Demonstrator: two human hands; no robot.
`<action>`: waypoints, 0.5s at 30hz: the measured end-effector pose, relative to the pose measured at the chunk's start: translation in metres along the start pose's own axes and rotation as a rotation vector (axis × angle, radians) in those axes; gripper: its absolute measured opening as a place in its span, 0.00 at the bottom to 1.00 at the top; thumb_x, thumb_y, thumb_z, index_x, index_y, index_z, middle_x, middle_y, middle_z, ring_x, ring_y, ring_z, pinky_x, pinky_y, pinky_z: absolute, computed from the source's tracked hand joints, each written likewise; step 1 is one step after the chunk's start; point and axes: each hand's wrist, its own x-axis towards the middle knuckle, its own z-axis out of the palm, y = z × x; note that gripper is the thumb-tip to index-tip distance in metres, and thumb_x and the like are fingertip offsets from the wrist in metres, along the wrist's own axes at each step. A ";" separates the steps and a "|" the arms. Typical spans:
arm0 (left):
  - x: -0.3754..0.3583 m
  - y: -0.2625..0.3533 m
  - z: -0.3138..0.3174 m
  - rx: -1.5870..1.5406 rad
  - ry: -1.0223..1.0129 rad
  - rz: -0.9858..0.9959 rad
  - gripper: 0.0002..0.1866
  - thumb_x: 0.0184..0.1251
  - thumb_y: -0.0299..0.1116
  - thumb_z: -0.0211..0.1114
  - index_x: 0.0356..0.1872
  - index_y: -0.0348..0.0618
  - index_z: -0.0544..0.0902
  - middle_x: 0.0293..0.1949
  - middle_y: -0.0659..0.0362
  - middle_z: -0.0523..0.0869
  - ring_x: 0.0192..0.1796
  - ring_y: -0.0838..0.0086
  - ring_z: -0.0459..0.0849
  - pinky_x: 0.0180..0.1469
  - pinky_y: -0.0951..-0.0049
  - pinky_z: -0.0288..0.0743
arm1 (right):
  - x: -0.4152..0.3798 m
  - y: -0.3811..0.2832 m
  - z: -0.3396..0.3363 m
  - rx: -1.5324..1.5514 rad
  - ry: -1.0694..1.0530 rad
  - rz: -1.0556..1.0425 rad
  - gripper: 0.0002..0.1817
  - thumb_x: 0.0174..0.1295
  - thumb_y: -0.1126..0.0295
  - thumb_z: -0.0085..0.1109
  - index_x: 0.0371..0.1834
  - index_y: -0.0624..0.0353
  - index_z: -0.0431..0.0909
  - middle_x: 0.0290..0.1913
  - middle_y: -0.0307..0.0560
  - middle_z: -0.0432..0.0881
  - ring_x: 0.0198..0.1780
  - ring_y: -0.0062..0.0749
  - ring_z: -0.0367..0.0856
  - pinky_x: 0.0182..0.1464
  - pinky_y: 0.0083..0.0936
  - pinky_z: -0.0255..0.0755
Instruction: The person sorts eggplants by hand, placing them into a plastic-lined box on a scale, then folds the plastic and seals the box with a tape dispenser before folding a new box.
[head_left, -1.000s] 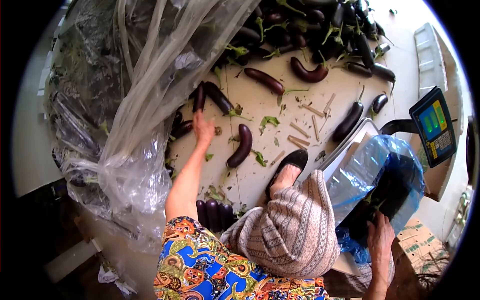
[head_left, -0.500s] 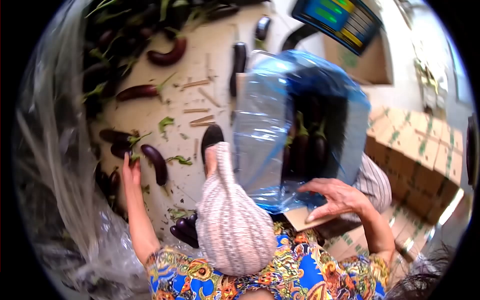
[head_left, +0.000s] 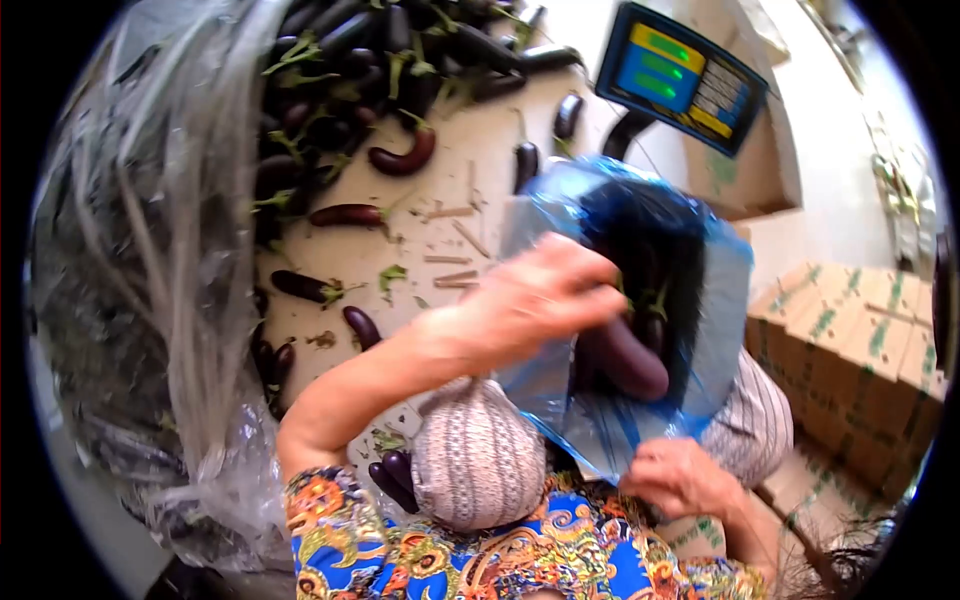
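Observation:
My left hand (head_left: 550, 290) reaches across over the lined carton and grips an eggplant (head_left: 628, 360) by its stem end. The eggplant hangs above the carton's opening, slightly blurred by motion. A blue plastic liner (head_left: 522, 372) drapes over the carton's walls, and more eggplants (head_left: 655, 330) lie inside it. At the carton's near edge my right hand (head_left: 685, 475) is closed, its fingers pinching the liner's rim. Parts of the carton's inside are hidden behind my left hand and the held eggplant.
A large pile of eggplants (head_left: 350, 60) covers the far left floor. Loose eggplants (head_left: 300, 286) and wooden-looking strips (head_left: 448, 260) lie nearer. A scale display (head_left: 680, 75) stands behind the carton. Stacked cardboard boxes (head_left: 850, 370) are at right, clear plastic sheeting (head_left: 190, 300) at left.
My left hand has picked up an eggplant from the floor at left and carried it right, over the carton. My right hand has closed on the liner's near edge.

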 end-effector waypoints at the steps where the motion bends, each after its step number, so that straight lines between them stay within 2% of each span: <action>1: 0.010 0.001 0.024 0.028 -0.058 0.080 0.13 0.55 0.28 0.62 0.44 0.47 0.81 0.47 0.56 0.78 0.51 0.60 0.79 0.53 0.64 0.78 | -0.003 -0.008 0.000 -0.035 0.000 0.028 0.02 0.59 0.71 0.63 0.34 0.52 0.81 0.30 0.44 0.75 0.32 0.44 0.80 0.32 0.39 0.74; 2: 0.015 0.003 0.051 0.191 -0.205 0.184 0.10 0.54 0.30 0.63 0.39 0.45 0.80 0.43 0.57 0.75 0.47 0.62 0.77 0.51 0.67 0.79 | -0.004 -0.013 0.000 -0.089 -0.015 0.058 0.02 0.59 0.71 0.63 0.34 0.52 0.81 0.30 0.43 0.76 0.33 0.44 0.80 0.32 0.38 0.74; 3: 0.010 0.002 0.077 0.166 -0.192 0.249 0.09 0.53 0.32 0.64 0.37 0.44 0.81 0.42 0.58 0.75 0.44 0.64 0.77 0.48 0.71 0.79 | -0.004 -0.013 0.001 -0.058 -0.036 0.091 0.03 0.59 0.71 0.66 0.35 0.53 0.83 0.30 0.43 0.78 0.33 0.44 0.81 0.33 0.36 0.75; 4: 0.001 0.001 0.107 0.059 -0.350 0.218 0.09 0.54 0.33 0.64 0.37 0.45 0.82 0.41 0.58 0.77 0.46 0.64 0.77 0.46 0.74 0.79 | -0.004 -0.012 0.000 -0.026 -0.055 0.131 0.04 0.58 0.71 0.68 0.36 0.54 0.84 0.31 0.42 0.80 0.33 0.43 0.82 0.33 0.34 0.76; 5: 0.002 0.004 0.113 0.061 -0.530 0.178 0.09 0.55 0.32 0.64 0.37 0.45 0.83 0.39 0.59 0.79 0.47 0.63 0.78 0.46 0.71 0.80 | -0.001 -0.016 -0.005 0.010 -0.089 0.185 0.05 0.59 0.70 0.69 0.36 0.55 0.84 0.31 0.42 0.80 0.33 0.43 0.83 0.33 0.33 0.76; 6: 0.007 0.007 0.105 0.053 -0.503 0.141 0.09 0.55 0.30 0.65 0.38 0.43 0.82 0.39 0.59 0.81 0.49 0.63 0.79 0.45 0.66 0.80 | 0.004 -0.018 -0.010 0.038 -0.147 0.201 0.06 0.60 0.68 0.69 0.39 0.55 0.85 0.32 0.43 0.81 0.35 0.43 0.84 0.35 0.33 0.77; 8: 0.015 0.000 0.086 -0.240 -0.396 0.158 0.10 0.58 0.27 0.65 0.42 0.41 0.83 0.42 0.56 0.83 0.49 0.61 0.82 0.47 0.61 0.80 | 0.011 -0.016 -0.019 0.130 -0.196 0.180 0.10 0.61 0.66 0.69 0.43 0.55 0.85 0.35 0.45 0.83 0.37 0.44 0.85 0.38 0.32 0.79; 10: 0.016 -0.008 0.056 -0.422 -0.126 0.032 0.13 0.59 0.24 0.66 0.47 0.40 0.83 0.44 0.54 0.85 0.47 0.59 0.84 0.47 0.60 0.80 | 0.022 -0.014 -0.034 0.054 -0.225 0.136 0.12 0.61 0.65 0.69 0.46 0.55 0.85 0.36 0.46 0.84 0.38 0.45 0.85 0.40 0.33 0.79; 12: 0.009 -0.033 0.028 -0.414 0.156 -0.118 0.15 0.60 0.21 0.66 0.49 0.43 0.85 0.40 0.52 0.89 0.42 0.60 0.88 0.45 0.64 0.83 | 0.034 -0.013 -0.051 -0.028 -0.206 0.131 0.14 0.61 0.63 0.69 0.48 0.54 0.86 0.36 0.46 0.85 0.39 0.45 0.84 0.41 0.35 0.78; 13: 0.002 -0.051 0.015 -0.333 0.310 -0.229 0.15 0.61 0.21 0.66 0.49 0.42 0.85 0.40 0.53 0.89 0.41 0.64 0.89 0.46 0.68 0.84 | 0.041 -0.012 -0.060 -0.041 -0.156 0.128 0.14 0.61 0.63 0.70 0.48 0.53 0.86 0.36 0.45 0.85 0.39 0.43 0.84 0.42 0.35 0.77; 14: -0.009 -0.071 0.008 -0.362 0.395 -0.493 0.13 0.64 0.23 0.65 0.50 0.41 0.85 0.41 0.55 0.90 0.42 0.70 0.89 0.46 0.72 0.84 | 0.048 -0.012 -0.067 -0.055 -0.106 0.125 0.14 0.60 0.64 0.70 0.49 0.53 0.86 0.37 0.43 0.86 0.40 0.41 0.83 0.43 0.34 0.75; 15: -0.011 -0.093 -0.004 -0.436 0.465 -0.673 0.11 0.68 0.25 0.63 0.50 0.40 0.85 0.41 0.54 0.90 0.43 0.72 0.89 0.45 0.74 0.83 | 0.055 -0.013 -0.074 -0.111 -0.040 0.126 0.15 0.59 0.63 0.71 0.49 0.51 0.86 0.38 0.41 0.87 0.42 0.38 0.82 0.46 0.34 0.72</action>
